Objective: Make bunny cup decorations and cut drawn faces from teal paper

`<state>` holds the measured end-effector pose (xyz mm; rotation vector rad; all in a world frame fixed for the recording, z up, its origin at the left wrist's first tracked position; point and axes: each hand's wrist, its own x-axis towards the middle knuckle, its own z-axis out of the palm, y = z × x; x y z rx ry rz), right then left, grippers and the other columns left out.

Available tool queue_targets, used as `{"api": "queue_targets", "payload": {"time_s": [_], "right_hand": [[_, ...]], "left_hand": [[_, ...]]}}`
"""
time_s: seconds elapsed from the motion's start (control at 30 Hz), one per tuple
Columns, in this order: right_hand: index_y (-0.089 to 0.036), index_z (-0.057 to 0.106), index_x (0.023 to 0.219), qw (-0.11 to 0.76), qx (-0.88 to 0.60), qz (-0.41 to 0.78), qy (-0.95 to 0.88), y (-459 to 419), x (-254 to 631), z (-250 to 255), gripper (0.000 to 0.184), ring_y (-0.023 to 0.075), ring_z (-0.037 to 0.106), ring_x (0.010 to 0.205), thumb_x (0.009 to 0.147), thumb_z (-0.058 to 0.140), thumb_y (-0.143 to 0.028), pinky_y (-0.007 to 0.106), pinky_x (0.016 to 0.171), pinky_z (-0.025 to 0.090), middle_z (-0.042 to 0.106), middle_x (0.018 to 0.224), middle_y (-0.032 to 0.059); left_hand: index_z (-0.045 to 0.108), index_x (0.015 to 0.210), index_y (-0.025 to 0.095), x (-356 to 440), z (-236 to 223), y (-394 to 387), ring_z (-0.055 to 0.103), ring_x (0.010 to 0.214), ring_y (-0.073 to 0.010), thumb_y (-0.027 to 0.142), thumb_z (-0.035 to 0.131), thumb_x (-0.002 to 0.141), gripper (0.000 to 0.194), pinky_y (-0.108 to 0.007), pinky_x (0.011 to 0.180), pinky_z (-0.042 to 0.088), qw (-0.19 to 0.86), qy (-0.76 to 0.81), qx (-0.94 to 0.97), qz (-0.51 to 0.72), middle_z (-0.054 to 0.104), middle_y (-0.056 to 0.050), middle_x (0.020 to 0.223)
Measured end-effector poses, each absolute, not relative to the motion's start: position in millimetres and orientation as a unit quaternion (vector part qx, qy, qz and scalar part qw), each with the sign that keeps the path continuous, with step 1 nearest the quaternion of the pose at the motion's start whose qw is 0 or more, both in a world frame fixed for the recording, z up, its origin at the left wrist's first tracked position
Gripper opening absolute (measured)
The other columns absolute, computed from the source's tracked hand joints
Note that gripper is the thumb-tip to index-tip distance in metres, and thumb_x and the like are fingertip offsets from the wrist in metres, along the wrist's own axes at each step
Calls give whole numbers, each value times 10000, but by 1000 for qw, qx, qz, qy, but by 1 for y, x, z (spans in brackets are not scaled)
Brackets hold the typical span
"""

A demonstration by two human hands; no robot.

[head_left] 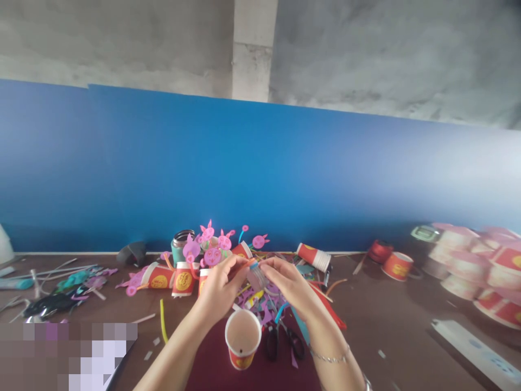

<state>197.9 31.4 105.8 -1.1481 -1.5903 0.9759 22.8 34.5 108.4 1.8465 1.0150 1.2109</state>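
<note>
My left hand (226, 279) and my right hand (283, 277) meet above the middle of the table, fingertips pinched. Between them is a small orange-and-blue piece (254, 265), its kind too small to make out. Just below the fingertips a pale greyish round thing (257, 279) shows, partly covered; I cannot tell whether it is held. Nearer to me an open paper cup (243, 336), red and yellow outside, stands upright on a dark red mat (211, 364). Beside it lie black-handled scissors (272, 343), below my right hand.
Purple paper scraps (266, 312) are strewn behind the cup. Several decorated cups (184, 279) with pink animal faces on strips stand or lie beyond. Stacked cups (468, 260) and a white power strip (474, 350) are at right. Tools and scraps (52, 304) clutter the left; a blue partition (244, 163) rises behind.
</note>
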Motion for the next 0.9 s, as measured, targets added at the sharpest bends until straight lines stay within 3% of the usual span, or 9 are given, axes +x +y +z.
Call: {"api": "queue_targets", "payload": {"time_s": [0.13, 0.23, 0.7, 0.9], "right_hand": [[-182, 700, 837, 456, -423, 359, -696, 31, 197, 103, 248, 195, 613, 852, 785, 643, -418, 262, 676, 477, 669, 938, 47], [-190, 695, 789, 435, -410, 356, -719, 31, 196, 101, 248, 196, 606, 894, 822, 600, -416, 270, 711, 480, 649, 988, 43], [-187, 615, 747, 413, -459, 207, -759, 23, 195, 109, 136, 196, 570, 876, 848, 573, -268, 318, 807, 422, 626, 876, 42], [-192, 610, 716, 415, -467, 159, -765, 20, 190, 110, 157, 189, 557, 806, 853, 552, -243, 317, 772, 433, 618, 816, 44]], "left_hand": [[634, 907, 162, 23, 108, 36, 594, 747, -180, 390, 514, 864, 261, -264, 653, 440, 357, 402, 695, 477, 659, -40, 816], [629, 873, 154, 22, 106, 38, 569, 679, -164, 422, 519, 853, 290, -250, 573, 415, 389, 403, 682, 471, 636, -33, 751], [520, 670, 146, 19, 110, 36, 287, 423, -32, 528, 655, 721, 408, -207, 414, 161, 627, 347, 574, 397, 487, 38, 558], [488, 968, 181, 16, 109, 36, 307, 419, -46, 517, 620, 766, 414, -194, 421, 177, 609, 334, 598, 399, 498, 65, 556]]}}
